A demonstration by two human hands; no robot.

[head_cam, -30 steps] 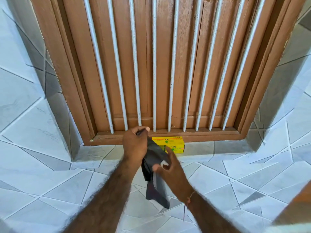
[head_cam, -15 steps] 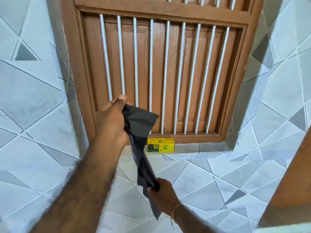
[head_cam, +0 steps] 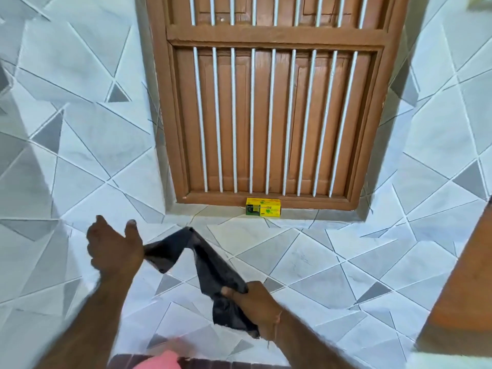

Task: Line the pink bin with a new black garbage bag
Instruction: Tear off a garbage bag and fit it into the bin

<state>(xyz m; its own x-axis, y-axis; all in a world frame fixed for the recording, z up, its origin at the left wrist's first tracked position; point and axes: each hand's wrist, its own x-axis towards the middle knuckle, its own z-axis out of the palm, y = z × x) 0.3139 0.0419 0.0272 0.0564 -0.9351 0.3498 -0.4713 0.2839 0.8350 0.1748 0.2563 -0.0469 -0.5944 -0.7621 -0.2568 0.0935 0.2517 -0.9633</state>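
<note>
Pale grey and white tiles cut with angular lines cover the wall and the sill ledge (head_cam: 292,251), and a brown wooden window shutter with white vertical bars (head_cam: 271,121) fills the upper middle. A small yellow cardboard box with green print (head_cam: 263,207) sits on the ledge against the shutter's lower frame.

The folded black plastic garbage bag (head_cam: 210,265) is stretched in the air between the two hands. The left hand (head_cam: 114,249) grips one end in its lower fingers, thumb and forefinger spread loose above. The right hand (head_cam: 253,296) is closed tight around the bag lower down, with a tail of plastic hanging below the fist.

The bag looks only partly unfolded: it is a narrow creased strip with no mouth opened. A blurred pink shape (head_cam: 159,362) at the bottom edge may be the rim of the pink bin, though that cannot be told for sure. By this showing the task is early: the bag is out, but opening it, lowering it into the bin and folding its edge over the rim all remain.
</note>
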